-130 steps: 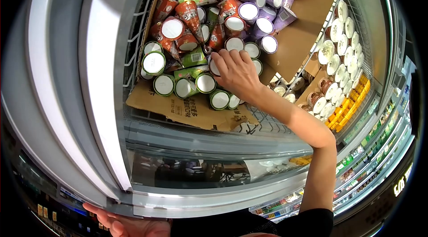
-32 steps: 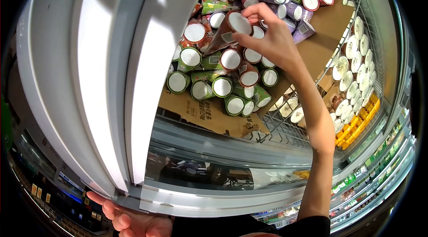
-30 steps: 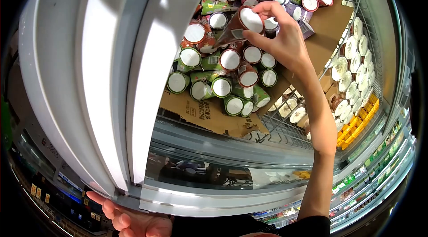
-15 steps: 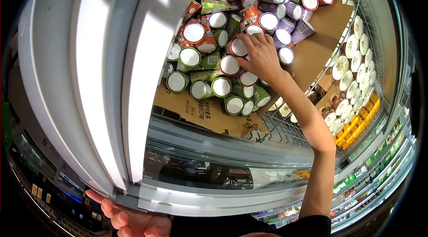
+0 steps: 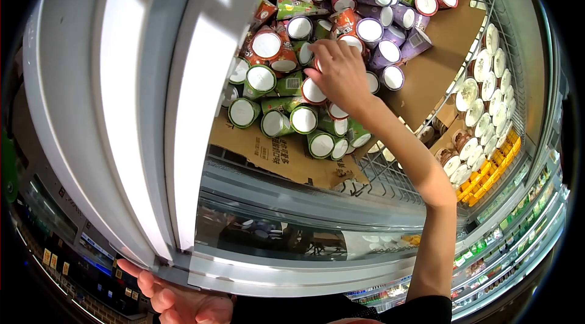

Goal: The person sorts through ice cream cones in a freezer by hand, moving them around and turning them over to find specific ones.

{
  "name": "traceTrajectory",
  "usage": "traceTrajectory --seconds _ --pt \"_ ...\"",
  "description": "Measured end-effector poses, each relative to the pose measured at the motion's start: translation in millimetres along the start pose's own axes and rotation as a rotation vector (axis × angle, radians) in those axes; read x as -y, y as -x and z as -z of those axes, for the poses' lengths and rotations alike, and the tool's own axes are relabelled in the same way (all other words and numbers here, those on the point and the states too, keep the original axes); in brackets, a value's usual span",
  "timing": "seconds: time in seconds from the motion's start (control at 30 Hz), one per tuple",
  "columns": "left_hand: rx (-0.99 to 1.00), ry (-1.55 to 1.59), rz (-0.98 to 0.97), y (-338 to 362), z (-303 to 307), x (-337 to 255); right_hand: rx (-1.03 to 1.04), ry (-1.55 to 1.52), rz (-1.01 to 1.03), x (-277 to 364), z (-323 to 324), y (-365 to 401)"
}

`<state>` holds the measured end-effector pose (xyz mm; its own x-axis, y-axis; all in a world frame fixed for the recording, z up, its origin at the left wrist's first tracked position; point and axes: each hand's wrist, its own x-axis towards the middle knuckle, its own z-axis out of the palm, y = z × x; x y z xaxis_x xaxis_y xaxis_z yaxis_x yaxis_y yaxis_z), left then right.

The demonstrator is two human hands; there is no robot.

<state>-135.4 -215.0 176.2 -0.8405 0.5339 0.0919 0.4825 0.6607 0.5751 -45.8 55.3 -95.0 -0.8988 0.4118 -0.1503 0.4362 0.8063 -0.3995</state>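
Note:
Packaged ice cream cones with white lids lie heaped inside a chest freezer. My right hand (image 5: 342, 74) reaches in among them, its fingers curled around a red-rimmed ice cream cone (image 5: 317, 64) that it mostly covers. Just below that hand is another red-rimmed cone (image 5: 313, 91). Green cones (image 5: 303, 119) lie nearer the front, purple cones (image 5: 386, 53) to the right. My left hand (image 5: 189, 304) is palm up at the freezer's front edge, below the corner of the sliding lid (image 5: 189, 141). Its fingers are stretched out and hold nothing.
Cardboard (image 5: 268, 156) lines the compartment beneath the cones. A wire divider (image 5: 440, 102) separates it from stacked round tubs (image 5: 481, 65) and a yellow basket (image 5: 489, 172) at right. The freezer's front rim (image 5: 304, 275) lies between me and the goods.
My right hand has shifted slightly left, and its fingers now cover the red-rimmed cone whose lid showed before. My left hand has stayed in place.

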Motion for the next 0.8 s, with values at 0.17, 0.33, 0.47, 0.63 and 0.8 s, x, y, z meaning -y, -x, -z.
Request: traceTrajectory --seconds 0.17,0.33,0.47,0.63,0.8 --pt "0.008 -0.063 0.021 -2.7 -0.3 -5.4 0.037 -0.076 0.242 38.9 -26.1 -6.5" --pt "-0.019 -0.025 0.051 0.8 -2.4 -4.9 0.111 -0.06 0.294 55.3 -53.8 -19.9" --pt "0.004 0.012 0.046 1.1 -0.1 -2.8 0.224 -0.021 0.316 54.2 -51.9 -26.7" --pt "0.022 -0.028 0.042 -1.4 0.0 -5.5 0.228 -0.044 0.38 49.0 -38.0 -27.9" --pt "0.033 0.026 0.079 1.2 1.0 -9.7 -0.05 -0.03 0.392 70.7 -9.9 -7.5"
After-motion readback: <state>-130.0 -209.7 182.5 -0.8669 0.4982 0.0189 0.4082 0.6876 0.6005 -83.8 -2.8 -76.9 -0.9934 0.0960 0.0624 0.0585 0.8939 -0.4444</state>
